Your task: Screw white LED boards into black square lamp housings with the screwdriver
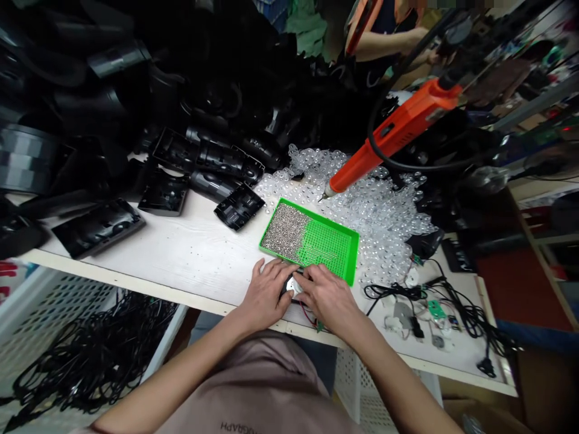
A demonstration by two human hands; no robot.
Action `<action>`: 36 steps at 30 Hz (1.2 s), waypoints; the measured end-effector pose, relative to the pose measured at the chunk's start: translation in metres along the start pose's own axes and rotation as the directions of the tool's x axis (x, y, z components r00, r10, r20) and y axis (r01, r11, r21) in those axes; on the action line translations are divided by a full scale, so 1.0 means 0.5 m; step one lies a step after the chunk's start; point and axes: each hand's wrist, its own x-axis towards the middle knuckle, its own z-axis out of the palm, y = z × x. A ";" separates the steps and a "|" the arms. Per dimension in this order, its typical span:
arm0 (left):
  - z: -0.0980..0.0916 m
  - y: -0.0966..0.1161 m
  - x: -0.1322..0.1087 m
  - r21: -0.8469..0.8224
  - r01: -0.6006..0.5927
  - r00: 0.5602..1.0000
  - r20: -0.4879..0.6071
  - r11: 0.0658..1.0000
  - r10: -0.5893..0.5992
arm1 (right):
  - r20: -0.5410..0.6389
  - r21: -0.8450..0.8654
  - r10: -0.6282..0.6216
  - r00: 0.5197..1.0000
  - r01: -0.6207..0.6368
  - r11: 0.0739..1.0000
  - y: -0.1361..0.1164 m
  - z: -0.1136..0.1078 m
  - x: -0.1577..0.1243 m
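At the table's front edge, my left hand (266, 294) holds a black plastic part (286, 282), mostly hidden under my fingers. A white round part (295, 287) lies on it, and the bent fingers of my right hand (328, 295) grip it from the right. Red and dark wires (306, 312) run from there to a small green circuit board (320, 326) below my right hand. Just beyond my fingers is a green perforated tray (355, 256), with many small metal screws (284, 232) heaped on its left side.
An orange electric screwdriver (393, 135) hangs tip-down above a pile of clear plastic pieces (384, 223). Black housings (239, 206) crowd the left and back. Cables with boards (436, 310) lie at right. Crates, one with black cords (99, 349), stand below. Another person (384, 45) is behind.
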 end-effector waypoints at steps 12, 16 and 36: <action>0.005 0.012 0.008 0.008 -0.068 0.987 -0.145 0.998 0.068 | -0.682 0.651 0.428 0.593 0.226 0.724 0.102 -0.160 0.149; 0.027 0.006 0.016 -0.016 -0.096 0.988 -0.121 0.995 0.094 | -0.680 0.654 0.384 0.625 0.280 0.702 0.091 -0.145 0.197; 0.054 -0.001 0.025 0.044 -0.114 0.976 -0.180 0.993 0.120 | -0.450 0.889 0.670 0.591 0.227 0.396 0.180 -0.015 0.057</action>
